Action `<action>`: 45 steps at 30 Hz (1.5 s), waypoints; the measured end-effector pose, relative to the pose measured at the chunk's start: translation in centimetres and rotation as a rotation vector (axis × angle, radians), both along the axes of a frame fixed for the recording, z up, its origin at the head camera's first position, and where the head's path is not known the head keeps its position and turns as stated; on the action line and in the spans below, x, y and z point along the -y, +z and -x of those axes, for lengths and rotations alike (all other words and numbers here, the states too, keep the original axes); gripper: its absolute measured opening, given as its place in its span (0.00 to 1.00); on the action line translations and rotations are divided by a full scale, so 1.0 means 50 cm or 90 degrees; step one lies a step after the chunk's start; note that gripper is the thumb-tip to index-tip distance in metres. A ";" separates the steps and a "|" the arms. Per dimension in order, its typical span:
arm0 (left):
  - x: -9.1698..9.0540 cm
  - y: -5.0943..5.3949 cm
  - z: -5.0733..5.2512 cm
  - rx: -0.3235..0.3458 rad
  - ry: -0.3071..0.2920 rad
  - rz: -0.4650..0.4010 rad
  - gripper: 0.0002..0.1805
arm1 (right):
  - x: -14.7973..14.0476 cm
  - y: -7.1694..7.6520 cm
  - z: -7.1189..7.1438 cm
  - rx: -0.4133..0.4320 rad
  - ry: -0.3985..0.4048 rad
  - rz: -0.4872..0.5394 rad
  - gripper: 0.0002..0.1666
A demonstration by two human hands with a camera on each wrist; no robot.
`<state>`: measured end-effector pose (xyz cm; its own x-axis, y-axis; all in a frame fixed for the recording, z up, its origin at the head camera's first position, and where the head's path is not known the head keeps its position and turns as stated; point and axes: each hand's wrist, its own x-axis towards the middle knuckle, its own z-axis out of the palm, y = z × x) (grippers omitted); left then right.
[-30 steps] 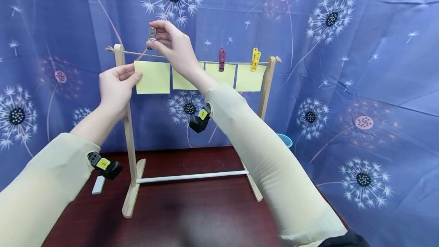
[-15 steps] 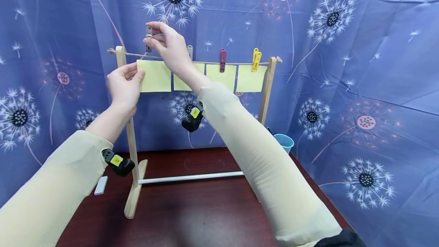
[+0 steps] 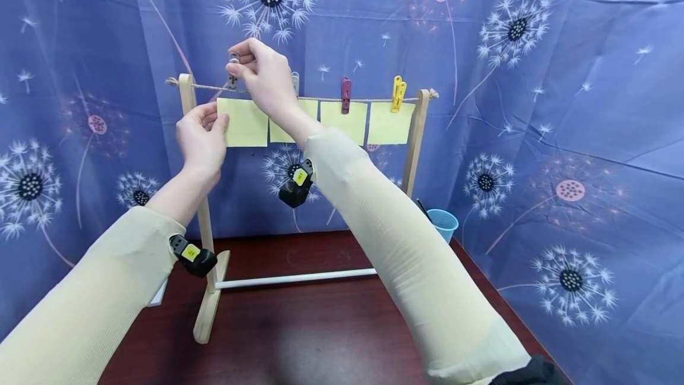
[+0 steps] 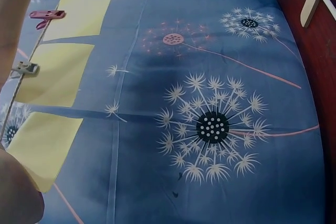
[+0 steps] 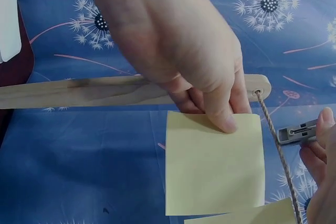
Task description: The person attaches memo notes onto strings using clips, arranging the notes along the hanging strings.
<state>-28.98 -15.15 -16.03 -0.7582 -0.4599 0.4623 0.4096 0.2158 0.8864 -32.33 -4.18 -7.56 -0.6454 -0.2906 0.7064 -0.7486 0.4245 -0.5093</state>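
Note:
My left hand (image 3: 202, 135) pinches a pale yellow sticky note (image 3: 247, 123) by its left edge, thumb in front. Its top edge lies just below the rope (image 3: 207, 86) in the head view. Above it, my right hand (image 3: 266, 79) holds a grey clothespin (image 5: 295, 134) between thumb and fingers, its tip at the rope in the right wrist view; whether the tip straddles the rope I cannot tell. Farther right, more yellow notes (image 3: 389, 123) hang from the rope by a second grey clothespin (image 4: 25, 67), a purple clothespin (image 3: 345, 95) and a yellow clothespin (image 3: 398, 95).
The rope runs between two wooden posts (image 3: 203, 224) of a stand, joined low down by a white rod (image 3: 299, 278). A blue cup (image 3: 445, 224) stands at the back right of the dark red table (image 3: 320, 331). A white block (image 3: 158, 294) lies left, partly behind my left sleeve.
My left hand has shifted right, carrying the note a little right. My right hand has drifted slightly left, then lowered the grey clothespin to the rope.

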 end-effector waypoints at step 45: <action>-0.006 -0.003 0.007 -0.025 -0.036 -0.083 0.17 | -0.006 -0.021 0.001 0.054 -0.002 -0.120 0.25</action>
